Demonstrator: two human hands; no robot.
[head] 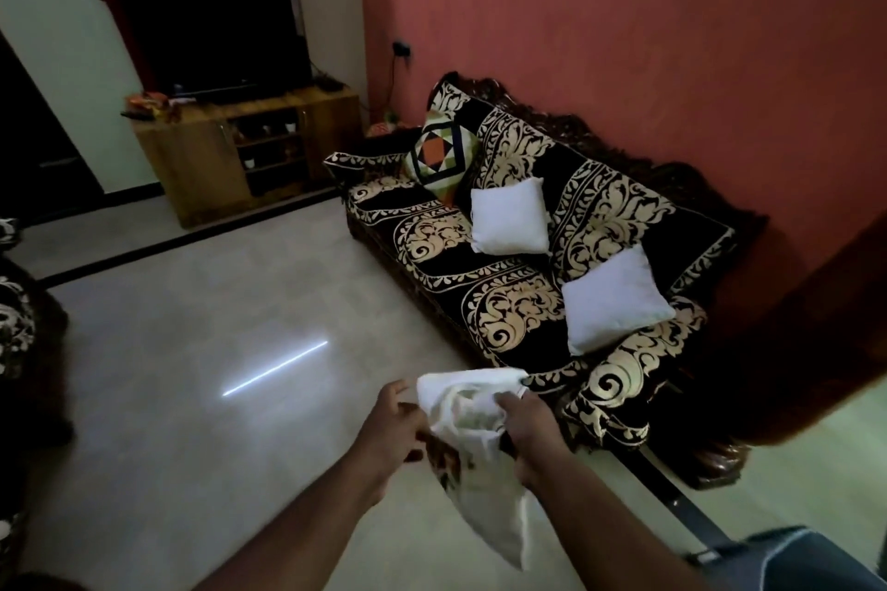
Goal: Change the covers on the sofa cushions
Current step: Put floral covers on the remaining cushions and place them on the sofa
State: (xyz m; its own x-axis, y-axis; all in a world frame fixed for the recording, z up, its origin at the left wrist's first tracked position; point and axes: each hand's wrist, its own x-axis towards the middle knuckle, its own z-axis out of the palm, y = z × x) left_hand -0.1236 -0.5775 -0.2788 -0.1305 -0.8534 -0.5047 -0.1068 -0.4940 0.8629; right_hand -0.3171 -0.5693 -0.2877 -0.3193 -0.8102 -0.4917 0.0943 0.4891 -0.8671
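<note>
Step in hand: judged from how things lie, the person is readying a cushion cover [473,437], finding or spreading its mouth, before it goes over a bare cushion.
Left hand [398,430]: fingers curled at the cover's left edge; they seem to pinch the cloth, though the exact contact is blurred.
Right hand [525,418]: grasps the cover's upper right part, fingers bunched into the fabric.
Cushion cover: white on the showing side with a dark patterned face peeking near the left hand, so it may be inside out; it hangs limp between and below the two hands.
Near bare cushion [617,300]: white, uncovered, propped on the sofa [509,302] just beyond and to the right of the hands.
Far bare cushion [509,216]: white, uncovered, farther ahead of the hands, leaning on the sofa back.
Covered cushion [441,154]: geometric orange, green and black pattern, farthest from the hands, at the sofa's far end.
Progress: one cushion looks dressed, two remain bare.
Next move calls for: opening the cover's mouth wide with both hands, checking which face is out, then stepping to the near bare cushion and feeding a corner in.
Risk: limp cloth may twist shut, so the opening needs holding at two points.
</note>
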